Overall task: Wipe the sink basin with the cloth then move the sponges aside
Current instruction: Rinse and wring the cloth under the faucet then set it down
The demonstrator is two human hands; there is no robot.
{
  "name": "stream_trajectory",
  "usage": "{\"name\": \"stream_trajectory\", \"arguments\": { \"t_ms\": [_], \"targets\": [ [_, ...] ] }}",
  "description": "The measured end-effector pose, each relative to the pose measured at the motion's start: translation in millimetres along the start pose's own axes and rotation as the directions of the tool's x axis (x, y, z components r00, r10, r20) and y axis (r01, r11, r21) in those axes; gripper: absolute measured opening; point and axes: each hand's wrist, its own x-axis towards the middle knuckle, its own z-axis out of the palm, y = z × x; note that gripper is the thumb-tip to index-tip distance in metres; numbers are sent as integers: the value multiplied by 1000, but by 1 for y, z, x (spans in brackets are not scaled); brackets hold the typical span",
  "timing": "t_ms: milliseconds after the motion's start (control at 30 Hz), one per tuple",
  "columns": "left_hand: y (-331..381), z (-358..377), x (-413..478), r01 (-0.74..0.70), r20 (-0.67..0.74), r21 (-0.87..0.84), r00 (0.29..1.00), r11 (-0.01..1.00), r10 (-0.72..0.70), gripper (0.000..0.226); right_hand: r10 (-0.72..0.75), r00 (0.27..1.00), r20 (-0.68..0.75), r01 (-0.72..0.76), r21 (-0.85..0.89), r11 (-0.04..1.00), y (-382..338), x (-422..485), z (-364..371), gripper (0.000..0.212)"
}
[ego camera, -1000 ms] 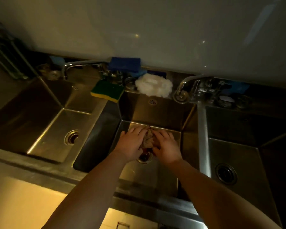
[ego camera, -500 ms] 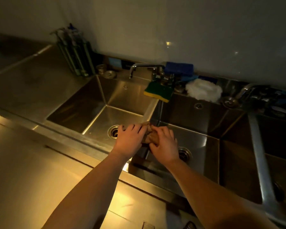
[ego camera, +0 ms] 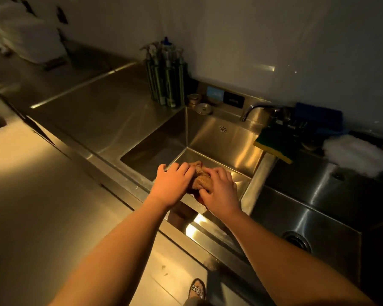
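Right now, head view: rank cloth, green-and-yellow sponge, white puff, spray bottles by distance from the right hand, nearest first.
1. cloth: bunched under the right hand, also gripped by the left hand.
2. green-and-yellow sponge: on the divider, behind and right.
3. white puff and spray bottles: puff far right, bottles back left; too close to call.

dim, warm yellow light from the lower left (wall glare upper right), blurred, bent edges.

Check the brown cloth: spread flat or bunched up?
Bunched up. The brown cloth sits as a crumpled wad squeezed between the left hand and right hand, over the steel sink basin.
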Motion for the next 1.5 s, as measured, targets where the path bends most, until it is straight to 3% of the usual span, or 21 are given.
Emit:
{"name": "stream_trajectory", "arguments": {
  "t_ms": [467,833,1000,1167,1500],
  "targets": [
    [-112,14,73,31,30,-10,999,999,-31,50,6,998,60,-10,62,998,-50,117,50,57],
    [-199,15,91,-65,21,-48,998,997,66,54,29,1000,7,-29,68,997,-105,161,80,55],
    [-266,7,89,-90,-15,-195,996,977,89,49,81,996,-39,-76,103,992,-153,183,110,55],
    [-336,9,88,-194,-21,-247,981,949,195,56,106,992,-69,-96,141,985,-194,208,147,57],
    [-435,27,107,-350,51,-139,932,926,359,53,81,991,-108,-63,157,986,-248,253,201,57]
  ]
}}
